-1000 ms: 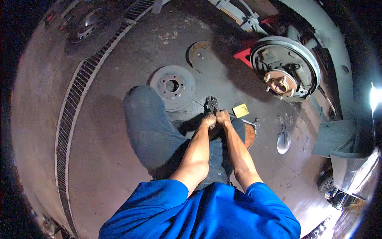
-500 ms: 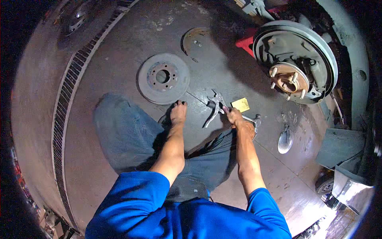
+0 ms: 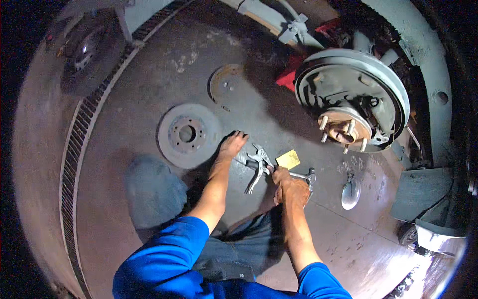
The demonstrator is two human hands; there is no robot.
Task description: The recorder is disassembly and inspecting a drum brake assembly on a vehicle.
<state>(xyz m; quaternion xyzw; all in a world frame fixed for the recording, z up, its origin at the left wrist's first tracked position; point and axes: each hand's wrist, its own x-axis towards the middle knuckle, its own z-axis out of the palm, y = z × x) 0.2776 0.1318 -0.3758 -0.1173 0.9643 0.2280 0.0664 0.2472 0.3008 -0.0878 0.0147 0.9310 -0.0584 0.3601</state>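
The silver, plier-like metal tool (image 3: 259, 172) is between the person's two hands, on or just over the grey concrete floor (image 3: 109, 149); I can't tell which. The right hand (image 3: 282, 176) is beside the tool's near end, its fingers curled, but from here I can't tell what its grip has hold of. The left hand (image 3: 234, 144), palm down, fingers loosely bent, is near the round grey metal disc (image 3: 201, 144); the palm is hidden, so I can't tell its grip either. Any markings on the flat yellow rectangle (image 3: 288, 159) nearby are too small to read.
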